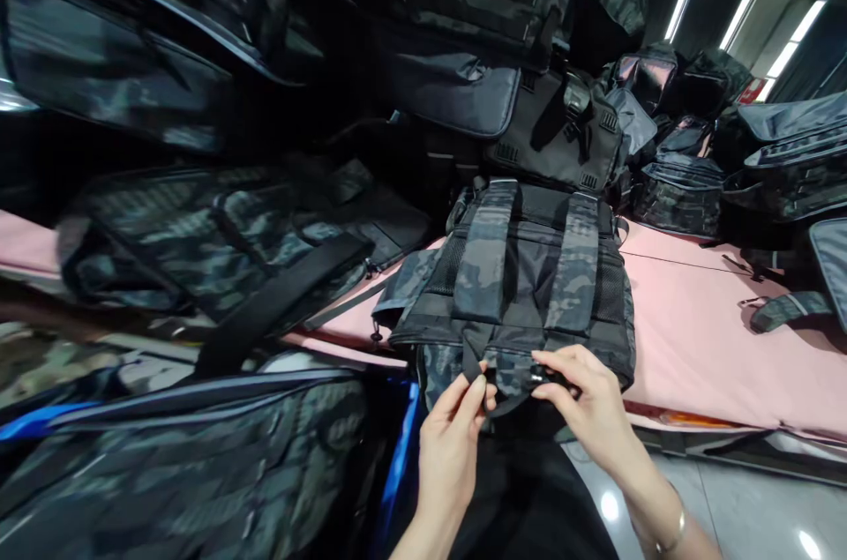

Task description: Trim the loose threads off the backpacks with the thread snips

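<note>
A dark camouflage backpack [526, 278] lies with its shoulder straps facing up, its near end at the table's front edge. My left hand [453, 428] pinches a black webbing strap [471, 355] by the left shoulder strap's lower end. Opposite it, my right hand [588, 397] grips a small black buckle [537, 373] between thumb and fingers. The buckle's exact shape is partly hidden by the fingertips. Both hands are in front of the pack's lower panel, a short gap apart.
The pack rests on a pink-covered table [701, 313]. More camouflage bags lie at left [231, 234] and fill the near left corner [265, 454]. A stack of bags, including a grey-backed bag [556, 123], rises behind. Several others stand at far right.
</note>
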The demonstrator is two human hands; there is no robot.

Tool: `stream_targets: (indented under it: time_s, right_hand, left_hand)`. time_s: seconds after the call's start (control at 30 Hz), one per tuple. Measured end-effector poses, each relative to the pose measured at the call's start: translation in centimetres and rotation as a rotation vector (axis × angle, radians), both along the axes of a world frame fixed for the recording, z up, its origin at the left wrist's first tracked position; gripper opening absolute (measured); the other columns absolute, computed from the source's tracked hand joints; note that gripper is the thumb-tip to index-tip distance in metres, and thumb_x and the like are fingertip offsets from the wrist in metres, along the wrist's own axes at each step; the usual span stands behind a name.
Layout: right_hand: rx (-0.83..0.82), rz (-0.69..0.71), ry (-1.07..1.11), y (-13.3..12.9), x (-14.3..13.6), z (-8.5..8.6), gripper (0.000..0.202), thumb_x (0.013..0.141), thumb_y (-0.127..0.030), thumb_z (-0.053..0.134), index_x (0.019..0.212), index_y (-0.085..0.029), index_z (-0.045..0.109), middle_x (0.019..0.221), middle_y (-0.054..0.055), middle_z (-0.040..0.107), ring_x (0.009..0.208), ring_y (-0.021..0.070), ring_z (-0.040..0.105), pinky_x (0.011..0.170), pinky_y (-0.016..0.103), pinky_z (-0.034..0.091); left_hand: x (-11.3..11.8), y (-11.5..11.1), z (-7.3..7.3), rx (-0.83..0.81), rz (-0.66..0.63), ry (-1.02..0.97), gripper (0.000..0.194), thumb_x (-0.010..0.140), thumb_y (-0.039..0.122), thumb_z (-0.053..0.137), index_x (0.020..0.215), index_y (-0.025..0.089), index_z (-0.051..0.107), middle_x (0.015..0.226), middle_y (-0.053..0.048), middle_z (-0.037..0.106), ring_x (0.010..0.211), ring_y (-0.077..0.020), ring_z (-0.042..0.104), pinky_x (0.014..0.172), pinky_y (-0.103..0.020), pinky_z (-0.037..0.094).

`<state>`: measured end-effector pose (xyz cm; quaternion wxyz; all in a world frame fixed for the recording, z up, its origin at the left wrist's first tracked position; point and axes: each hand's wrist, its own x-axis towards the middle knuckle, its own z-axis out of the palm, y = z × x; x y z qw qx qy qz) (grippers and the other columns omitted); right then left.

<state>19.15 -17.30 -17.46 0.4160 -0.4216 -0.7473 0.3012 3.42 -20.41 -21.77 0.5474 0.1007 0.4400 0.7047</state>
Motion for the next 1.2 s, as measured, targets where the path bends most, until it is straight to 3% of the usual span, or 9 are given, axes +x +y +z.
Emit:
stream_targets:
  time_s: [0.1,0.23,0.37,0.53,0.67,0.83,1.0,1.2]
  right_hand:
    - [0.011,0.055,-0.095,0.9,-1.6,0.3,0.028,0.081,-0.013,0.062,0.107,-0.023,0.066,0.095,0.004,0.063,0.085,0.0168,0.059,0.076,0.028,0.047]
    - [0.041,0.134,-0.203,1.7,-2.8,0.4,0.024,0.08,-0.013,0.063,0.102,-0.022,0.066,0.091,0.003,0.063,0.084,0.0166,0.06,0.077,0.028,0.047]
    - [0.099,0.164,-0.231,2.2,-3.3,0.1,0.022,0.079,-0.01,0.064,0.097,-0.021,0.067,0.091,0.003,0.064,0.085,0.0167,0.059,0.078,0.028,0.046]
    - [0.176,0.146,-0.173,2.4,-3.2,0.1,0.015,0.082,-0.009,0.059,0.088,-0.02,0.066,0.086,0.002,0.065,0.081,0.0162,0.059,0.075,0.028,0.045]
    - [0.182,0.133,-0.106,2.3,-3.0,0.2,0.015,0.084,-0.013,0.057,0.095,-0.02,0.065,0.089,0.003,0.065,0.082,0.016,0.059,0.075,0.028,0.046]
    - [0.221,0.176,-0.213,2.1,-3.3,-0.2,0.016,0.083,-0.014,0.057,0.095,-0.021,0.065,0.089,0.004,0.064,0.083,0.0167,0.059,0.075,0.028,0.047]
    - [0.238,0.15,-0.149,1.9,-3.4,-0.4,0.015,0.086,-0.014,0.053,0.092,-0.02,0.065,0.087,0.004,0.064,0.082,0.0162,0.059,0.076,0.028,0.047]
    - [0.237,0.153,-0.212,1.9,-3.7,-0.8,0.016,0.085,-0.012,0.052,0.093,-0.02,0.064,0.088,0.003,0.064,0.082,0.0166,0.059,0.074,0.028,0.046]
  left_hand:
    - [-0.1,-0.5,-0.8,-0.021,-0.021,0.209,0.038,0.057,0.035,0.082,0.086,0.014,0.07,0.073,-0.001,0.063,0.062,-0.0084,0.051,0.06,-0.017,0.045]
    - [-0.4,-1.0,-1.6,-0.03,-0.044,0.333,0.038,0.06,0.041,0.079,0.084,0.014,0.069,0.067,-0.001,0.061,0.062,-0.01,0.051,0.061,-0.019,0.044]
    - [-0.5,-1.0,-1.5,-0.02,-0.061,0.342,0.036,0.059,0.042,0.079,0.078,0.013,0.068,0.068,-0.002,0.061,0.062,-0.011,0.05,0.06,-0.021,0.044]
    - [-0.5,-1.1,-1.0,-0.005,-0.08,0.323,0.037,0.062,0.04,0.077,0.085,0.012,0.069,0.068,-0.002,0.06,0.062,-0.011,0.05,0.062,-0.022,0.044]
    - [-0.6,-1.2,-0.7,-0.002,-0.093,0.279,0.038,0.062,0.039,0.077,0.088,0.012,0.068,0.068,-0.002,0.06,0.062,-0.011,0.05,0.061,-0.022,0.044]
    - [-0.4,-1.2,-0.6,0.009,-0.077,0.254,0.034,0.061,0.038,0.078,0.081,0.013,0.067,0.07,-0.002,0.062,0.062,-0.0111,0.051,0.061,-0.022,0.044]
    - [-0.4,-1.2,-0.7,0.013,-0.091,0.302,0.03,0.064,0.038,0.076,0.077,0.012,0.066,0.068,-0.002,0.06,0.063,-0.0112,0.051,0.061,-0.022,0.044]
    - [-0.2,-1.4,-1.1,0.004,-0.084,0.392,0.036,0.068,0.043,0.071,0.086,0.012,0.065,0.074,-0.005,0.062,0.067,-0.0147,0.056,0.065,-0.026,0.047]
